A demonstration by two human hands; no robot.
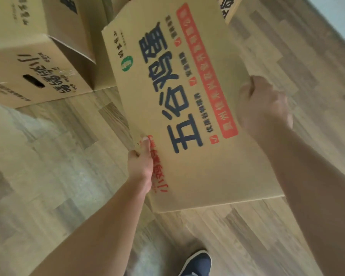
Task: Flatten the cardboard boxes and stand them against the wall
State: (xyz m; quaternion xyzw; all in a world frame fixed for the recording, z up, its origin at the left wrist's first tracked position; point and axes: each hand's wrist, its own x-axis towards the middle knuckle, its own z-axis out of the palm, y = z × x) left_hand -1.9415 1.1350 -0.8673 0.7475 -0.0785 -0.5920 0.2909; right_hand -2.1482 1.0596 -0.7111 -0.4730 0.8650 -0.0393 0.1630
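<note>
I hold the flattened box (187,108) between both hands, off the floor (247,236), its printed face turned up toward me. My left hand (140,166) is clamped on the near left edge, thumb on top over the red print. My right hand (265,104) is closed over the right edge, farther along. The long axis runs away from me and slightly left, from the near corner by my wrists to the far flap at the top of the view. My left hand is nearer my body, my right nearer the middle of the sheet. Beyond it on the left, an unflattened box (38,76) sits on the floor. I see no wall clearly, so I judge that I must turn before tipping the sheet upright on its long edge.
</note>
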